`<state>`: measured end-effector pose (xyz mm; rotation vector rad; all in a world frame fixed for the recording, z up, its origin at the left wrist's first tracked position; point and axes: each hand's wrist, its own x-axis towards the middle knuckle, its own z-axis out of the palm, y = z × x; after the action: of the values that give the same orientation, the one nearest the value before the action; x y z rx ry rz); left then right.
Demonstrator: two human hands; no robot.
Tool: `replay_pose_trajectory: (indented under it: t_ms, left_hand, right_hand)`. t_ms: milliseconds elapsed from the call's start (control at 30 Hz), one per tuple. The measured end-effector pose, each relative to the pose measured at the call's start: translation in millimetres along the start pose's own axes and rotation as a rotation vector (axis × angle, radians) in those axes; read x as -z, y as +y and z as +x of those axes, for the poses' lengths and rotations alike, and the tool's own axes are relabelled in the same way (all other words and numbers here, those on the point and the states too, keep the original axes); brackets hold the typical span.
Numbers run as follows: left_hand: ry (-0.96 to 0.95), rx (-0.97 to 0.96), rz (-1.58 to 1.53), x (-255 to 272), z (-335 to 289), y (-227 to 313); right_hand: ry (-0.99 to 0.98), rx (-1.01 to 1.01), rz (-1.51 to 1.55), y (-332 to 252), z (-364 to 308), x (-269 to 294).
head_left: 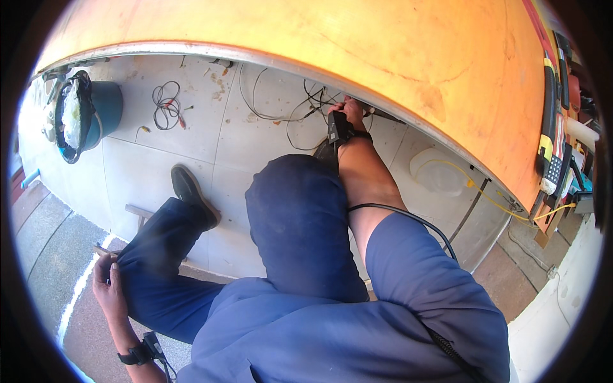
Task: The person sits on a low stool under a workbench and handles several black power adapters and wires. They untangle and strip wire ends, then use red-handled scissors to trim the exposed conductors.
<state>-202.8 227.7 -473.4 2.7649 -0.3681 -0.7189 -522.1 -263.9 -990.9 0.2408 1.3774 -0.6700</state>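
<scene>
My right hand [348,112] reaches down under the edge of the orange tabletop [408,70], beside a tangle of thin black cables [313,102] on the tiled floor. Its fingers are curled, and what they hold is too small and half hidden to make out. A dark rod or thick cable [383,115] runs off to the right just beyond the fingers. Beside my left knee rests my left hand [110,290], fingers loosely apart and holding nothing that shows. The end of a wooden piece [104,251] lies close to its fingertips. Small black devices are strapped to both my wrists.
A blue bucket [106,112] with a plastic bag stands far left. Coiled cables [167,110] with red ends lie on the floor. At right are a translucent round tub [440,171], a yellow cord [491,198] and tools [554,163] along the table edge.
</scene>
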Motion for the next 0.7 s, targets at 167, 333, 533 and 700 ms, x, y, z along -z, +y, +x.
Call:
replay_pose_trajectory:
  t_ms: [167,333,533,700]
  left_hand:
    - [-0.01,-0.028,0.026,0.9,0.5,-0.2]
    - [-0.011,0.012,0.006,0.6,0.2,-1.2]
    - [-0.014,0.002,0.013,1.7,1.6,-1.8]
    - [-0.012,0.011,0.015,1.3,1.4,-1.1]
  right_hand:
    - [0.115,0.01,-0.232,-6.6,27.3,-3.0]
    - [0.026,0.068,-0.129,-7.4,65.1,4.3]
    - [-0.138,-0.157,0.051,-10.3,18.2,-0.5]
    - [-0.24,-0.142,0.132,-5.2,-12.9,-11.6]
